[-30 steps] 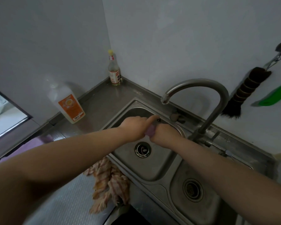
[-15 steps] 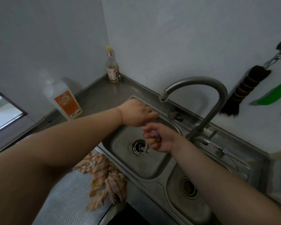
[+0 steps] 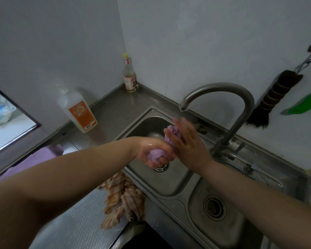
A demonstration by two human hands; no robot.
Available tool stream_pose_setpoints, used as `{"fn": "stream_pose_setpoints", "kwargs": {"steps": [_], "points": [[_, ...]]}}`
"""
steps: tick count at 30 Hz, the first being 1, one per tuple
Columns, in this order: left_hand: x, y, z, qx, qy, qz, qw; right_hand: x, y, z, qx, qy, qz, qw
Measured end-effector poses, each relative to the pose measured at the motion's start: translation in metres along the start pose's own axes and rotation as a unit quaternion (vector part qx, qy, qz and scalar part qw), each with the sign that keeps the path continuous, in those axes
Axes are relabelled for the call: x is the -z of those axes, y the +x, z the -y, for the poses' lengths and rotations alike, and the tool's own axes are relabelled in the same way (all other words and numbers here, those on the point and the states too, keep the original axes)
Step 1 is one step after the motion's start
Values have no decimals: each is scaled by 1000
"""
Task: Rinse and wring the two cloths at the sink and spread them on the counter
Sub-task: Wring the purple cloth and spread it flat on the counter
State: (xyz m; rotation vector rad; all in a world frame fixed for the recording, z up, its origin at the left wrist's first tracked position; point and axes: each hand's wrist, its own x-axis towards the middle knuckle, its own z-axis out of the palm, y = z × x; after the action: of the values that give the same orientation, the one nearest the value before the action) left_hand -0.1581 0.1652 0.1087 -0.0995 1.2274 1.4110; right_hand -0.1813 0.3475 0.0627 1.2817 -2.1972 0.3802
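1. I am at the wringing step. My left hand (image 3: 155, 152) has its fingers curled tight round the lower end of a bunched purple cloth (image 3: 166, 148), held over the left bowl of the sink (image 3: 171, 184), above the drain.
2. My right hand (image 3: 186, 141) lies against the upper end of the same cloth with fingers nearly straight and spread, pressing rather than gripping.
3. I see no water coming from the tap (image 3: 221, 97), so I judge the rinse of this cloth to be over and the squeeze under way.
4. The next move, as I judge it, calls for closing the right hand on the cloth and twisting against the left, keeping the bundle over the bowl so the drips fall inside.
5. A striped orange cloth (image 3: 123, 198) lies crumpled over the counter's edge just beside the sink. Another purple cloth (image 3: 34, 160) shows on the counter (image 3: 115, 112) behind my left arm; I cannot tell how it counts toward the two.
6. The counter is steel and set in a corner of grey walls. A white bottle with an orange label (image 3: 77, 112) stands near the left wall, and a small clear bottle (image 3: 128, 76) stands in the corner.
7. A dark brush (image 3: 271, 99) and something green (image 3: 303, 103) hang on the wall to the right of the tap.
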Motion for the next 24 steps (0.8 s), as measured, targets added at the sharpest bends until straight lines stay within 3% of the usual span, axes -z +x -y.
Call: {"fn": "stream_pose_setpoints", "kwargs": {"steps": [3,6,9,12,14,16,18,21,24], "points": [[-15,-1,7,-28,-29,105,994,14,23,-12,118,15,-64,991],[-18,-8,13,-43,-47,92,994,28,36,-19,214,-5,-11,977],[-23,-13,12,-43,-45,-16,998,34,41,-20,241,-18,117,963],[-34,-4,2,20,11,-234,972,40,50,-10,171,-44,237,955],[-44,5,-5,40,69,-346,935,43,56,-2,108,-86,330,934],[-45,14,-7,27,209,-445,870,42,62,4,8,-100,438,893],[-38,17,-6,-23,342,-496,798,36,67,9,-91,-79,454,883],[-29,14,-3,-79,481,-500,716,25,62,9,-183,-4,439,880],[-20,10,-10,-81,648,-457,604,18,55,7,-178,75,441,877]]}}
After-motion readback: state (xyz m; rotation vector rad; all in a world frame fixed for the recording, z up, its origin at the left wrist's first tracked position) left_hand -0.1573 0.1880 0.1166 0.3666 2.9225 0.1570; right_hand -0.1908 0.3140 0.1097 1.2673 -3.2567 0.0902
